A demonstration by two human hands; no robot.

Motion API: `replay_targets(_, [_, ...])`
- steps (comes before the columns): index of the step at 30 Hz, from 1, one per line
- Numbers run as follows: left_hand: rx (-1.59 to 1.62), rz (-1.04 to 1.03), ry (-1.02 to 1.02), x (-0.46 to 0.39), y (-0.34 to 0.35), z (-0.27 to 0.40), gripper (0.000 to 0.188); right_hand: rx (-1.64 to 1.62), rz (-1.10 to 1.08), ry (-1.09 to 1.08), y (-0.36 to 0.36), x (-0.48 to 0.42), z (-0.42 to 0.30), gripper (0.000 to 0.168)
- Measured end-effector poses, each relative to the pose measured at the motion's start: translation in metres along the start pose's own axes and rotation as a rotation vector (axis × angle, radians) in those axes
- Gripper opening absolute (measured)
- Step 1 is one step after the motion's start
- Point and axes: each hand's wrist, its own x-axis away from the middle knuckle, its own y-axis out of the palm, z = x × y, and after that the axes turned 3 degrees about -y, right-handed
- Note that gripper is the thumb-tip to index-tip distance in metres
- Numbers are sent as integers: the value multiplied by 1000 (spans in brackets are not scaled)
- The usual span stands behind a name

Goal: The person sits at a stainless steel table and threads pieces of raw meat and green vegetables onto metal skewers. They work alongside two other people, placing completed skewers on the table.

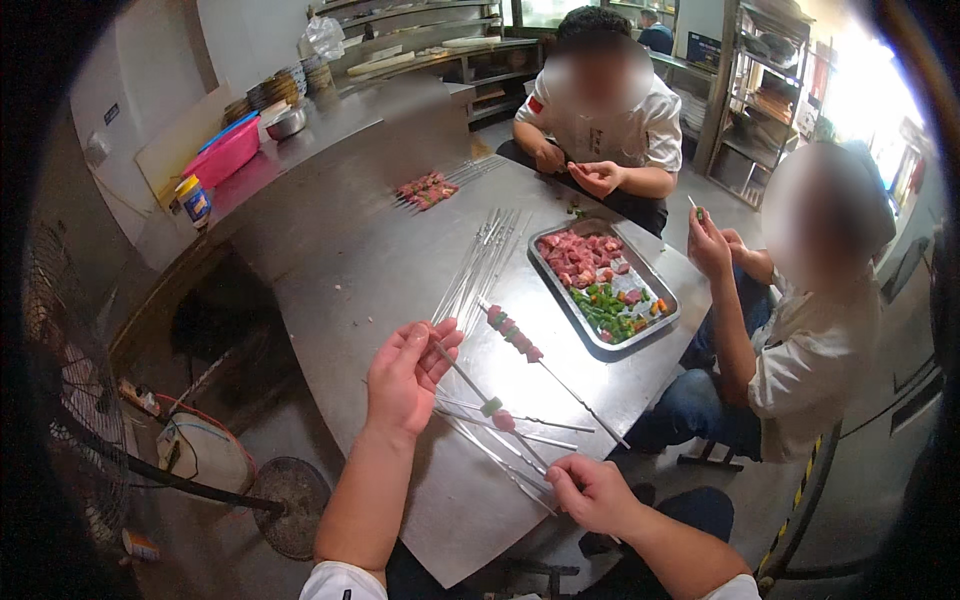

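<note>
Between my two hands runs a flat metal skewer (466, 379), slanting down to the right. My left hand (405, 375) pinches its upper end between thumb and fingers. Its lower end is gripped by my right hand (592, 491). A green pepper piece (491, 406) and a cube of raw meat (503, 421) are threaded on it, touching or nearly so. Just beyond lies a filled skewer (516, 334) with meat and green pepper alternating. Loose bare skewers (517, 431) lie crosswise on the steel table under my hands.
On the steel table (360, 360) are a metal tray (670, 319) of meat cubes and chopped peppers, a bundle of bare skewers (484, 262) and finished skewers (427, 190). One person (600, 135) sits opposite, another (802, 360) at right. A fan (82, 375) stands left.
</note>
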Motion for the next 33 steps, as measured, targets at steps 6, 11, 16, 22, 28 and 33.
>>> replay_targets(6, [8,63,30,3,-2,0,13,28,-3,-54,3,-1,-3,17])
replay_targets(11, [0,94,59,2,2,-1,13,64,11,-40,0,4,-3,17])
replay_targets(16, [-26,92,39,2,-1,-1,13,93,3,-75,-2,2,-4,16])
replay_targets(22, [-32,73,39,5,-2,-1,9,128,32,-100,-1,3,-1,14])
replay_targets(28, [23,62,7,6,-2,-1,7,159,71,-184,1,5,-2,13])
replay_targets(33, [51,50,-9,8,2,-4,6,158,69,-183,0,7,-6,13])
